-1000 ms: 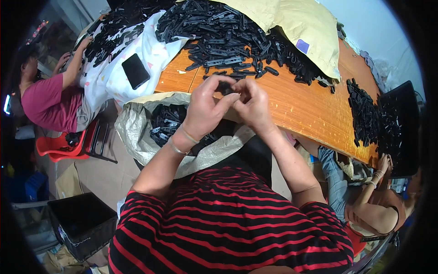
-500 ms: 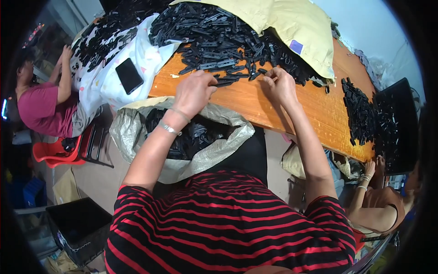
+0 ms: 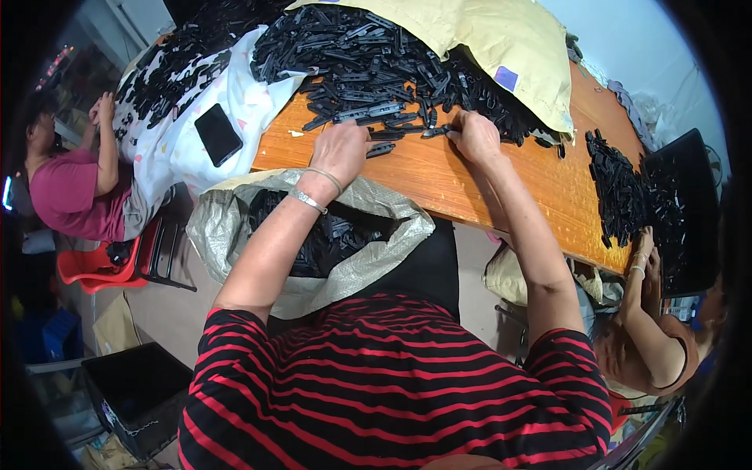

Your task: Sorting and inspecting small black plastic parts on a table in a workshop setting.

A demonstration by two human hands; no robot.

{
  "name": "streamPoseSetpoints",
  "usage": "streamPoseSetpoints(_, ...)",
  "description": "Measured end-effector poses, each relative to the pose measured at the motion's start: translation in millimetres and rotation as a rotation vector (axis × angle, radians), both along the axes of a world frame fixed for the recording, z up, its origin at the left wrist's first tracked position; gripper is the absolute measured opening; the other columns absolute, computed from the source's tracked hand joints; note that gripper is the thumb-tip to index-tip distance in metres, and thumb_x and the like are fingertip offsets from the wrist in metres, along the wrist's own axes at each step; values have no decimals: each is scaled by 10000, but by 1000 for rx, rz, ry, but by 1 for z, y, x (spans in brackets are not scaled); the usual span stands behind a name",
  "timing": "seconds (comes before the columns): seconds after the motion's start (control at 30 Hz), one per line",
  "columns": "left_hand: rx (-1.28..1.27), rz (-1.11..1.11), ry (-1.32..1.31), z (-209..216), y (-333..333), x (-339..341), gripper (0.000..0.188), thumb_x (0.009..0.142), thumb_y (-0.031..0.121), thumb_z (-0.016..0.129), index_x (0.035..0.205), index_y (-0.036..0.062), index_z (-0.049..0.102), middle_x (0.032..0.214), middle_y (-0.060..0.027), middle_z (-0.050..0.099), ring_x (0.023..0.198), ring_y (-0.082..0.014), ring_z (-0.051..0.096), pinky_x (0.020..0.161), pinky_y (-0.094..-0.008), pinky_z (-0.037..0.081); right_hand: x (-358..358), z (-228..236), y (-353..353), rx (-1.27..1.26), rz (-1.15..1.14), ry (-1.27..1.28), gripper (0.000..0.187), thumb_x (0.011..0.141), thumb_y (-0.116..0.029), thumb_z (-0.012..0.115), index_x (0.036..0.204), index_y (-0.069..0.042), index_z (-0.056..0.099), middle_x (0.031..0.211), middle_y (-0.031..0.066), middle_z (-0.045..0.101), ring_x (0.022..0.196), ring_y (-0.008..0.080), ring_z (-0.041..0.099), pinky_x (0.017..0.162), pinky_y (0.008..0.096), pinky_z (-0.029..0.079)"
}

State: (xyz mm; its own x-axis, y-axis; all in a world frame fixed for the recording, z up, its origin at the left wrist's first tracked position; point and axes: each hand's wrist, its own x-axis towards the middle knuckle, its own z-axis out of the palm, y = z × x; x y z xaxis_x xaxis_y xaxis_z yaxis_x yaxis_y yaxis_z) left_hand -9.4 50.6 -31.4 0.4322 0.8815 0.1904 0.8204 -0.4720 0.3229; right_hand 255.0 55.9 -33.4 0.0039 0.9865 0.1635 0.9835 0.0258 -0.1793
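Observation:
A big heap of long, narrow black plastic pieces [image 3: 356, 47] covers the back of the wooden table [image 3: 407, 176]. At its near edge, my left hand [image 3: 342, 150] is closed beside a few loose pieces [image 3: 381, 149]; its fingertips are mostly hidden, so what it grips cannot be made out. My right hand [image 3: 476, 138], a little to the right, has thumb and fingers pinched at the end of a black plastic piece [image 3: 436, 132]. Below my left forearm, an open woven sack [image 3: 384, 266] holds more black pieces.
A yellowish sack [image 3: 509, 47] lies over the heap's right side. On the left are a phone [image 3: 218, 135] on a patterned white cloth [image 3: 184, 137] and a person in maroon [image 3: 82, 188]. Another person's hands [image 3: 644, 251] work at the right by more pieces [image 3: 615, 188].
My left hand has shifted slightly down and left. The right one has moved a little up and left, to the pieces. The co-worker at the right has raised their hands.

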Motion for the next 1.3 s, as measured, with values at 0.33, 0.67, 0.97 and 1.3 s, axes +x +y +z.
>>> streamPoseSetpoints(0.33,92,-114,55,-5,-5,2,202,762,157,708,911,25,677,906,-107,612,879,-297,616,753,-398,493,-3,-6,-19,33,77,-9,187,822,-140,621,957,-12,643,959,224,614,903,398,613,786,451,493)
streamPoseSetpoints(0.67,-655,-14,-1089,4,-7,-15,232,869,-3,610,1094,-4,552,868,-41,623,766,-70,619,637,-204,517,-15,26,-47,58,47,347,206,797,-109,650,949,29,642,891,238,645,839,380,643,740,406,505)
streamPoseSetpoints(0.97,-603,-186,-1304,29,-41,-4,205,828,-21,624,1023,9,570,905,-26,625,800,-67,608,702,-208,513,-104,53,-85,298,316,735,174,799,-4,687,969,5,649,862,60,595,644,87,558,581,230,463)
streamPoseSetpoints(1.3,-405,-203,-1272,38,-59,-1,264,830,-44,598,1087,-13,546,968,-50,623,878,-94,613,777,-227,513,-109,50,-86,371,332,710,193,760,14,717,946,-8,673,838,69,593,605,97,530,554,222,454)
